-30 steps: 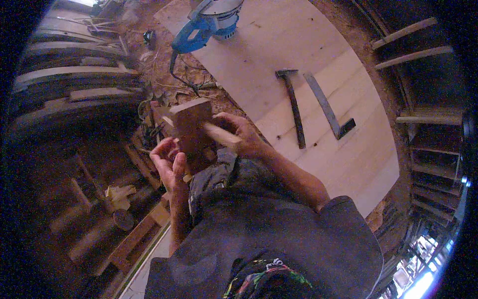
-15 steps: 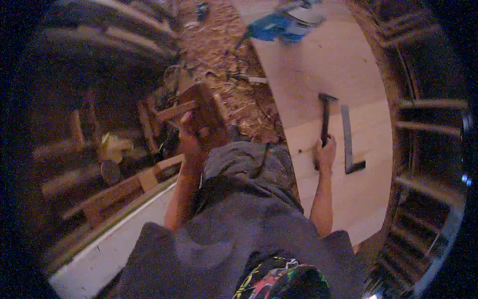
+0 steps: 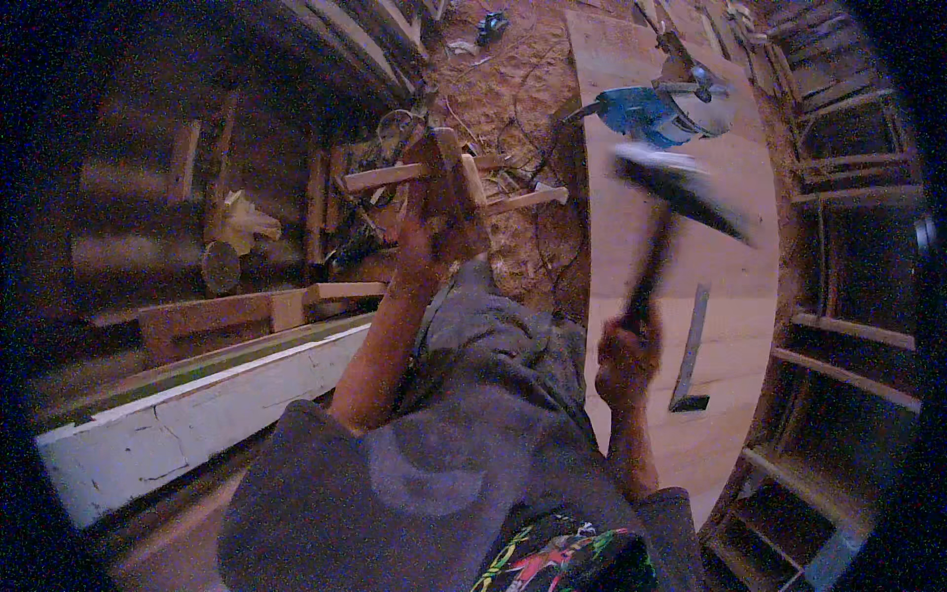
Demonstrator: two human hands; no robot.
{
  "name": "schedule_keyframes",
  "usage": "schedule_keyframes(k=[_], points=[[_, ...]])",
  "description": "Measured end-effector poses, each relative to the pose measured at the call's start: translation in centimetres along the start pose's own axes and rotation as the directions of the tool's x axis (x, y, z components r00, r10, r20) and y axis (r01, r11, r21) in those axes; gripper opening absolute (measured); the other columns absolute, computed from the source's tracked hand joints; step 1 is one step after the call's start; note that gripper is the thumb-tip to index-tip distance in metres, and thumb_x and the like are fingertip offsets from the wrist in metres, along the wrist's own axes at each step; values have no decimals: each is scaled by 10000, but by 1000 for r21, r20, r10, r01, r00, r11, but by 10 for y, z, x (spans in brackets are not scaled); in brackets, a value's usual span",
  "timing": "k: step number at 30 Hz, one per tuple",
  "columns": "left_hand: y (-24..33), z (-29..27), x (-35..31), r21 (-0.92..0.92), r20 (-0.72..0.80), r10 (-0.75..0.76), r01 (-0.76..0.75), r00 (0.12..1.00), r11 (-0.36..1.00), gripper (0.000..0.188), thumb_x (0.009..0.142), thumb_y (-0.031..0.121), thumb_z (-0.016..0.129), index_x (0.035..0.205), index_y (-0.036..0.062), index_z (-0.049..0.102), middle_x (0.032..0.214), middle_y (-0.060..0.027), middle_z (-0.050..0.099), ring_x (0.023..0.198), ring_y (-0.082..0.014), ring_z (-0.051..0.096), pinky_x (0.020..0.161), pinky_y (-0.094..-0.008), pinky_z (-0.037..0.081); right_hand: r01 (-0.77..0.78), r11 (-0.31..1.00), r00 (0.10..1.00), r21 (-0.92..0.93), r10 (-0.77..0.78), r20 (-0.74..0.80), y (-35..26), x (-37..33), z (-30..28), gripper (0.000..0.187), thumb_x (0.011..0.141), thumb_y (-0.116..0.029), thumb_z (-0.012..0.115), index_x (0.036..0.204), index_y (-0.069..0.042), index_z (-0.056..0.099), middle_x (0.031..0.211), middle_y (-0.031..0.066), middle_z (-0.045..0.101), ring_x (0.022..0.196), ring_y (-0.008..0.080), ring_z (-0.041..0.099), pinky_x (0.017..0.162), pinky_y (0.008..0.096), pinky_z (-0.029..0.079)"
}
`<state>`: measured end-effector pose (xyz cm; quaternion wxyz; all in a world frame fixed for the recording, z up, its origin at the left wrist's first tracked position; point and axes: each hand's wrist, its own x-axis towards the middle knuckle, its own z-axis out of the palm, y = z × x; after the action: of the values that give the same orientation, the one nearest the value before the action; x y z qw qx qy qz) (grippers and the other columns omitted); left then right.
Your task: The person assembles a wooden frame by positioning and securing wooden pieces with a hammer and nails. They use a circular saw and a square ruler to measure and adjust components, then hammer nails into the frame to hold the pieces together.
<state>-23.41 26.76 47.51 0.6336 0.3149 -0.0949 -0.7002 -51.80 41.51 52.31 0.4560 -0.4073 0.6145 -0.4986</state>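
Note:
My right hand is closed round the dark handle of a hammer. The hammer is lifted toward my eyes, and its head is smeared by motion. My left hand grips a dark brown wooden block above my lap. A paler wooden strip sticks out from the block's left side; whether it passes right through, I cannot tell. My left fingers are partly hidden by the block. On the pale board to my right, a carpenter's square lies beside my right hand.
The long pale board runs along my right side. At its far end rests a blue power tool. Shavings and a cable cover the reddish ground. A white-painted beam lies at my left, near stacked timber pieces.
My right hand has lifted the hammer off the board, toward my eyes. The block in my left hand has come up and stands more upright. My view has shifted leftward.

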Motion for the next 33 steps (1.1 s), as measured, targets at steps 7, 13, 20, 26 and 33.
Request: schedule_keyframes(k=[7,13,20,26,33], points=[[-45,-5,18,665,22,319,-252,948,703,512,1071,414,484,1471,95,475,1301,-78,647,1113,-246,668,953,-417,560,433,824,882,-364,-306,358,-43,29,-4,406,1047,-216,542,1415,-50,498,885,84,670,776,229,641,710,378,547],[-67,-2,-11,651,77,395,-347,915,676,493,1061,392,496,1438,75,495,1279,-77,645,1064,-201,659,897,-378,561,413,859,876,-302,-283,391,-30,22,-14,411,1065,-207,505,1436,-31,495,1197,217,692,1085,298,679,960,409,516],[-60,-100,-56,500,-272,358,-187,893,845,486,1040,439,534,1370,82,537,1259,-35,625,1102,-191,622,931,-370,516,231,929,892,-288,-84,445,6,35,-13,502,1065,-146,492,1549,-75,378,1533,213,466,1441,314,424,1175,423,333],[-48,-202,-102,637,-468,541,-158,699,754,420,1026,360,535,1343,85,557,1250,-47,634,1125,-222,611,939,-379,494,167,881,805,-442,137,577,129,45,-22,653,998,-92,607,1580,-136,315,1408,213,569,1261,346,568,1066,423,456],[-42,-232,-101,379,-601,319,-90,733,921,410,1027,376,511,1293,79,607,1169,-84,682,1040,-262,658,870,-436,561,-80,916,981,-393,142,132,156,-1,-76,409,1004,-178,653,1367,-48,515,1000,57,631,852,129,575,757,280,471]])
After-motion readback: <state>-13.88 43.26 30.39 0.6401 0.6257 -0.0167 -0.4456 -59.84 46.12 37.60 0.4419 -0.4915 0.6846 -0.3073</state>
